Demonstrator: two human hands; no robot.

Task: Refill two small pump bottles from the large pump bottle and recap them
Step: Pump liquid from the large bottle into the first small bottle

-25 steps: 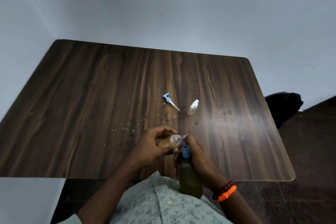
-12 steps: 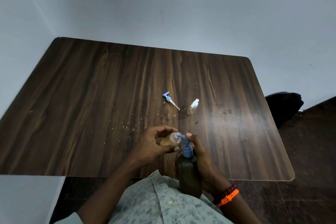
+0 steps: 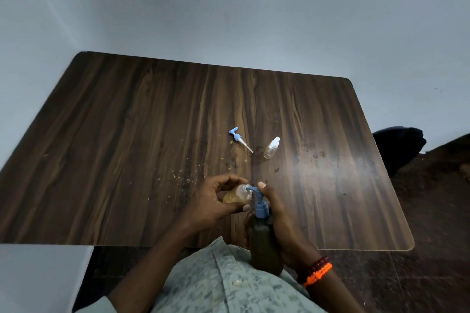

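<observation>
Holding the small bottle (image 3: 237,194) in my left hand (image 3: 216,198), low in the middle of the frame, I have it tipped on its side with its open mouth turned right, fingers curled over the top and thumb under it. It is clear plastic, part full of amber liquid, and I judge it light and thin-walled, so a hard squeeze would likely dent it and push liquid back out; a grip round the body, well back from the neck, suits it best.

My right hand (image 3: 279,216) is wrapped round the big bottle (image 3: 264,244), which stands just below and right of the small one, near the table (image 3: 127,160) edge and over my shirt (image 3: 216,282). A fingertip rests on top of its blue pump (image 3: 259,201), and the spout reaches left to the small bottle's mouth. This bottle is dark and looks full, so it is probably the heavier of the two, and any liquid on it would make it slippery; hence the whole palm round its waist. The pump head is stiff plastic and wants a straight press, I think, or the spout may slip off the mouth.

Further up, about the middle of the frame, the second small bottle (image 3: 271,148) lies on its side with a white cap on, looking nearly empty. To its left lies a loose blue pump (image 3: 239,138) with its dip tube; it is slender, best lifted by the collar
</observation>
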